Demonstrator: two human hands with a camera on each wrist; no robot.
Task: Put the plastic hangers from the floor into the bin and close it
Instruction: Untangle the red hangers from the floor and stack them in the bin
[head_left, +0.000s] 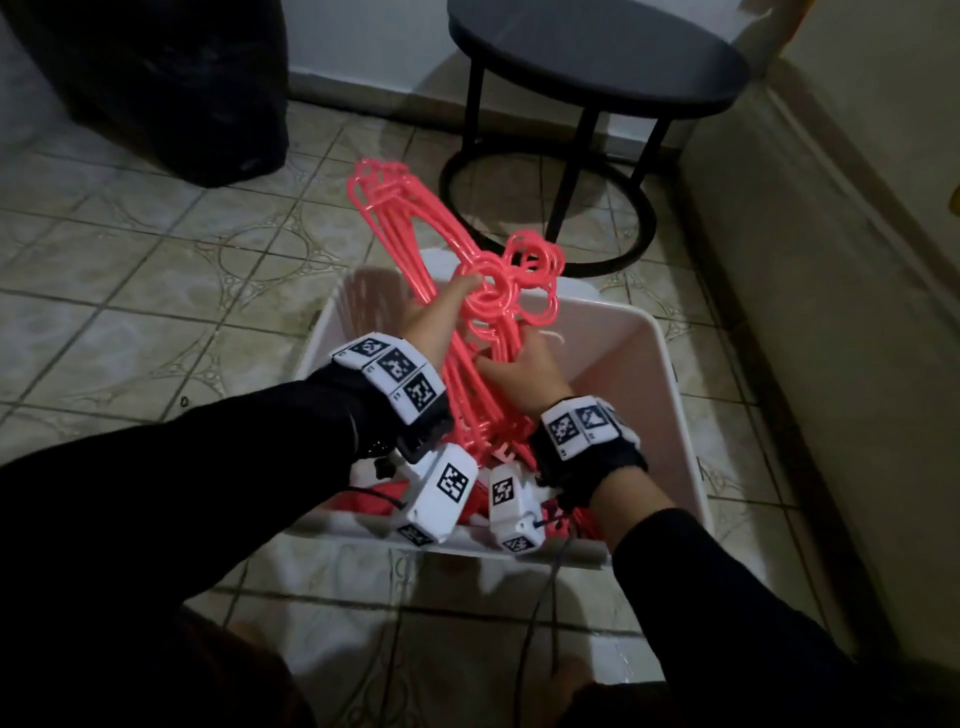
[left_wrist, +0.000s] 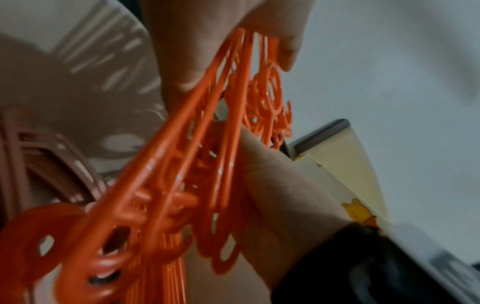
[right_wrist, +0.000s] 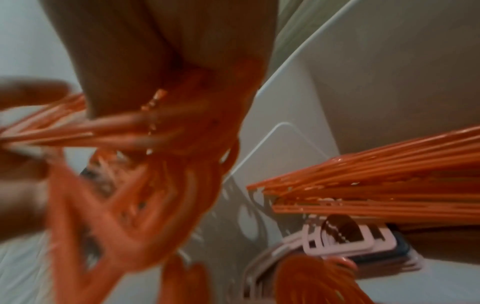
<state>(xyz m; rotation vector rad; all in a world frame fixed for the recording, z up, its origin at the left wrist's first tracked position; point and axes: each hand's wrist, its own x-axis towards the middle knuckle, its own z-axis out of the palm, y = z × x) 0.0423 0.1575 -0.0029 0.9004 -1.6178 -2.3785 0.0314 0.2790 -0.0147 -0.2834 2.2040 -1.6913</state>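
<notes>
A bundle of pink-orange plastic hangers (head_left: 415, 244) stands tilted over the open white bin (head_left: 649, 332), its lower end down inside the bin. My left hand (head_left: 441, 306) grips the bundle near the hook loops (head_left: 524, 270). My right hand (head_left: 524, 364) holds the same bundle a little lower, on its right side. In the left wrist view my fingers (left_wrist: 285, 47) curl round the hangers (left_wrist: 197, 144). The right wrist view is blurred; it shows my palm on the hangers (right_wrist: 145, 185) and more hangers (right_wrist: 376, 185) lying inside the bin (right_wrist: 298, 102).
A round black side table (head_left: 597, 57) stands just behind the bin. A black bag (head_left: 171, 88) sits at the back left. A pale wall or cabinet (head_left: 857, 260) runs along the right. Pale plastic frames (right_wrist: 345, 236) lie at the bin's bottom. Tiled floor (head_left: 130, 291) surrounds the bin.
</notes>
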